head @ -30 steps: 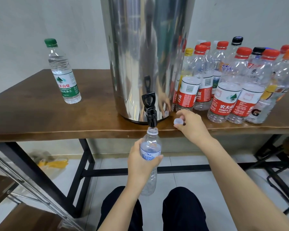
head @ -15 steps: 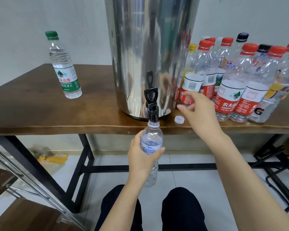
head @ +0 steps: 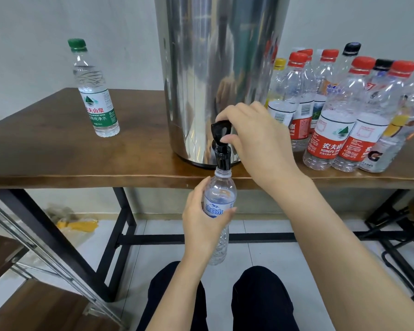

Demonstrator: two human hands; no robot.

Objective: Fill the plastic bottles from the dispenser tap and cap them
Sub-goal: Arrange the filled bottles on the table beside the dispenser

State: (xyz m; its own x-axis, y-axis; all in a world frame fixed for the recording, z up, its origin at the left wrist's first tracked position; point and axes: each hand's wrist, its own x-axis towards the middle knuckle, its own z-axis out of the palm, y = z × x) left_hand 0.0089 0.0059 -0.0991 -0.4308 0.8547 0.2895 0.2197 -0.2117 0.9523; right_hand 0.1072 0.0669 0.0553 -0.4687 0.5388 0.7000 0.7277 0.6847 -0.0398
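Steel dispenser [head: 215,80]: stands on the table [head: 58,154]; its black tap overhangs the front edge.
Step in hand: start of a fill, as judged. The bottle is placed and the lever is held; no stream can be seen.
Left grip [head: 201,223]: wrapped round the bottle [head: 219,197] at its label. It holds the bottle upright below the table edge, open mouth right under the spout [head: 222,161]; whether they touch cannot be told.
Right grip [head: 256,144]: thumb and fingers clamped on the lever [head: 221,131].
Next move: calls for working the lever to open the flow while the left grip keeps the mouth centred, then shutting off before the neck floods.
Bottle contents: looks empty; level not readable for certain.
Green-cap bottle [head: 96,91]: left of the dispenser, well apart, capped, apparently full of clear water.
Bottle group [head: 332,120]: right of the dispenser, packed close, all capped (red, black, yellow); they look empty.
Cap for the held bottle: not visible.
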